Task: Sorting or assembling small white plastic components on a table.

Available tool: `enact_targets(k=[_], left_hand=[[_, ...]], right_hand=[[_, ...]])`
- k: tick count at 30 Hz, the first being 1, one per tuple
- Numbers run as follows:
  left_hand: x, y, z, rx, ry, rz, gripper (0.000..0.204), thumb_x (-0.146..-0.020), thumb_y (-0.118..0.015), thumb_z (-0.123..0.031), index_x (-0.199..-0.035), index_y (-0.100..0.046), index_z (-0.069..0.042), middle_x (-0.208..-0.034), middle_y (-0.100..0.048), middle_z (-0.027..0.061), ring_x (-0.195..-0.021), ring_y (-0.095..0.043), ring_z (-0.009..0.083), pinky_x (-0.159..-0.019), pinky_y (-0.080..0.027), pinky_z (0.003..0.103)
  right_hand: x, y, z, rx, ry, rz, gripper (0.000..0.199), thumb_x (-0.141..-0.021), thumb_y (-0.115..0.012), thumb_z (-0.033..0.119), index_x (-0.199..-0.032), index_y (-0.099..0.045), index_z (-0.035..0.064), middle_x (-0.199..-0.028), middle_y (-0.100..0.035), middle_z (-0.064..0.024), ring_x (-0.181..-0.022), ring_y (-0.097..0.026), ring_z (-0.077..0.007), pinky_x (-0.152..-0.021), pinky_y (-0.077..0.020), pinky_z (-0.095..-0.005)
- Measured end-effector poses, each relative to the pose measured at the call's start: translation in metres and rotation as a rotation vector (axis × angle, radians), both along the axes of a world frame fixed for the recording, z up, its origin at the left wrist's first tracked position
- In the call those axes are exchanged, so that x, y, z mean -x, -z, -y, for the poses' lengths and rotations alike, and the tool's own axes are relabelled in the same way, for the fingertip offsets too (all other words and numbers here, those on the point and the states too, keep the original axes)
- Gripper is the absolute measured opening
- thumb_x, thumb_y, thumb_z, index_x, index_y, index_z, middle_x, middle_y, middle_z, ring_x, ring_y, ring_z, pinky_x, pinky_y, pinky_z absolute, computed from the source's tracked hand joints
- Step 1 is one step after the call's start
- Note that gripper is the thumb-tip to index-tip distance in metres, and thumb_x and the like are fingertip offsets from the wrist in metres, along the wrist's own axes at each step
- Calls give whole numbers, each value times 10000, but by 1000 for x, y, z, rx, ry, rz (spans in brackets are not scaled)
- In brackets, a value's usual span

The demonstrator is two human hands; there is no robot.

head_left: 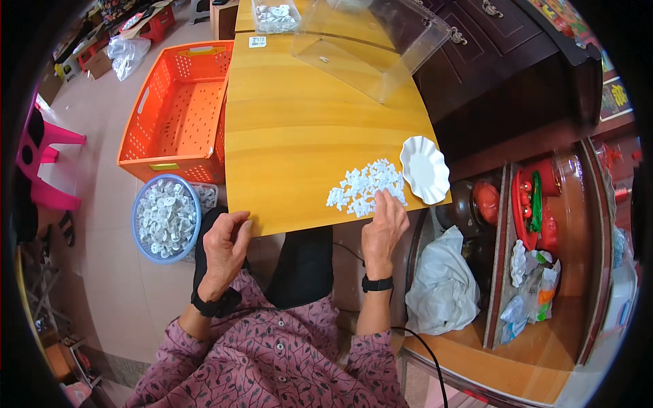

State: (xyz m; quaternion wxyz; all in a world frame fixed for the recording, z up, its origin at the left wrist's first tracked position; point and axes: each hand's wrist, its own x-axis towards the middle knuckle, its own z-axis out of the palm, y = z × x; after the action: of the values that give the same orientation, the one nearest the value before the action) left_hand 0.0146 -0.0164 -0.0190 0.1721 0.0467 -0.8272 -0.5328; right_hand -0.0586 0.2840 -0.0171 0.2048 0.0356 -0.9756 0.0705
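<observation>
A loose pile of small white plastic pieces (364,187) lies near the front right of the yellow wooden table (292,149). My right hand (385,228) reaches into its near edge, fingers bent and pressed together; whatever is between the fingertips is hidden. Just right of the pile sits a white scalloped dish (425,170) with nothing visible in it. At the table's front left corner is my left hand (226,248), its fingers loosely curled and the thumb apart from the index finger. I see nothing in it.
Left of the table stand an orange crate (149,162) and a blue basin (136,234) full of white parts. A clear plastic box (354,64) and a small container of parts (275,17) are at the table's back. Right are dark drawers (503,54) and a white bag (445,285).
</observation>
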Motion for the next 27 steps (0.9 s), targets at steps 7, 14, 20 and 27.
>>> enact_targets(k=[7,14,20,27], left_hand=[[5,-4,2,35,12,25,129,-897,-676,-10,-1023,-666,18,-805,-612,79,-674,-579,142,-622,-471,261],[6,-5,2,59,6,3,133,-867,-689,-4,-999,-672,-2,-804,-622,123,-668,-624,217,-612,-486,297],[7,-5,3,49,8,-6,133,-868,-687,-7,-1000,-671,-3,-815,-627,125,-676,-631,224,-620,-494,301],[5,-5,2,17,4,-23,125,-876,-687,-20,-999,-672,-3,-820,-633,123,-682,-635,216,-626,-496,298]], right_hand=[[9,-1,18,-46,-141,40,519,-817,-561,-71,-1310,-611,85,-1376,-557,-84,-1293,-445,-313,-1097,-298,-514],[1,-9,30,18,-178,45,488,-795,-563,-87,-1244,-658,81,-1364,-550,-116,-1287,-447,-317,-1100,-296,-522],[-13,-11,43,10,-192,18,494,-773,-572,-96,-1229,-654,75,-1361,-521,-161,-1282,-449,-328,-1092,-305,-525],[-27,-6,52,53,-225,-23,462,-766,-585,-98,-1197,-652,55,-1342,-515,-167,-1277,-457,-330,-1073,-329,-527]])
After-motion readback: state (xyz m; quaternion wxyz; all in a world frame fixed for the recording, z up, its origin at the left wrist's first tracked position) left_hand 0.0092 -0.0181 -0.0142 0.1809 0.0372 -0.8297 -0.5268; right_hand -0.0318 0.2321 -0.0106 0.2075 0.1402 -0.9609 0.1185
